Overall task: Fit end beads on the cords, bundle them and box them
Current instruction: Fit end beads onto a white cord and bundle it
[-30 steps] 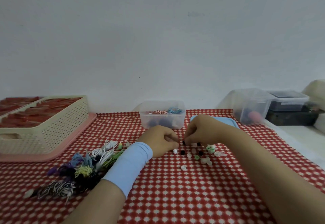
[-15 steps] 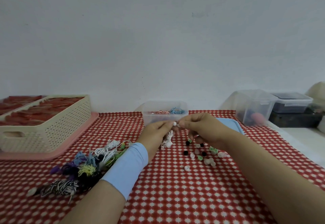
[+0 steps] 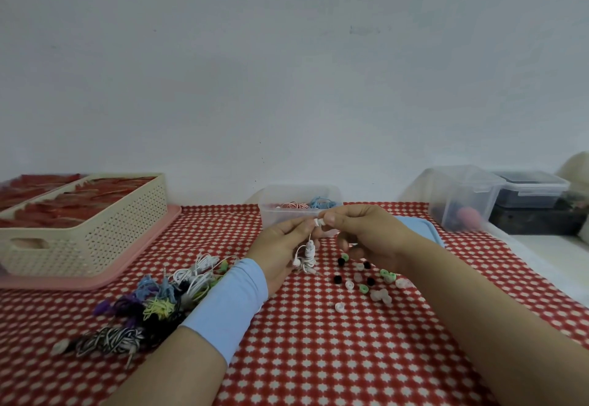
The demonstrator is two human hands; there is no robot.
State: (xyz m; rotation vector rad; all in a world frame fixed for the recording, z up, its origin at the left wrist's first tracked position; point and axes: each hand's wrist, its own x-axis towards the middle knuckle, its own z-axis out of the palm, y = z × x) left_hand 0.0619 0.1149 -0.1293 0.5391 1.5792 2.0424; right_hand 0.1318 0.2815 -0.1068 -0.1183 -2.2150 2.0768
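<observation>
**White bead up against a white cord, both hands raised over the cloth**

So the left hand [image 3: 280,246] had the end of a white cord [image 3: 308,252] pinched between thumb and fingertips, fingers curled in. The rest of that cord hung in a wound little bundle right under those fingers, down toward the red-and-white checked cloth [image 3: 318,358]. The right hand [image 3: 369,233] had a white bead [image 3: 318,222] nipped between thumb and forefinger, pressed up against the left hand's fingertips. Its other fingers were loosely curled below. Whether the bead was actually on the cord couldn't be told, way too small.

Under the right hand and a bit to its outer side lay the loose beads [image 3: 366,281], black, green, white and clear-ish, scattered on the cloth. Out past the blue sleeve [image 3: 229,306] on the left wrist was the pile of cords [image 3: 159,303]: white, blue, yellow, purple, plus a black-and-white striped one nearest the person.

Just behind both hands stood a clear box [image 3: 287,211] with a few bundled cords in it, and a blue lid [image 3: 420,225] poked out behind the right wrist. Farther off on the left hand's side sat a cream basket [image 3: 95,233] on a pink tray [image 3: 63,282]. Well off on the right hand's side was a clear tub [image 3: 459,198].
</observation>
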